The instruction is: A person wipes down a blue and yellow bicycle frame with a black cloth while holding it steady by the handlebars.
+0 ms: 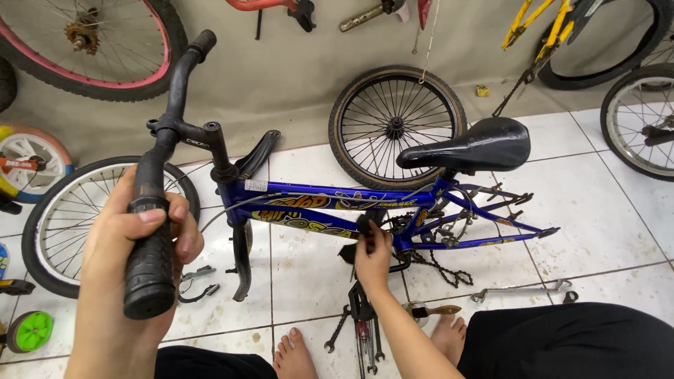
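A small blue bicycle frame (330,200) stands in front of me with no wheels fitted, its black saddle (472,145) to the right. My left hand (133,242) is wrapped around the near black handlebar grip (149,270). My right hand (372,254) reaches under the frame and pinches a black pedal or crank part (366,223) near the bottom bracket. A loose chain (444,265) hangs below the frame.
A black wheel (397,126) leans on the wall behind; another wheel (74,217) lies at left. Wrenches and tools (361,326) lie on the white tiles by my bare feet (295,354). A long wrench (523,290) lies at right. More bicycles and wheels line the wall.
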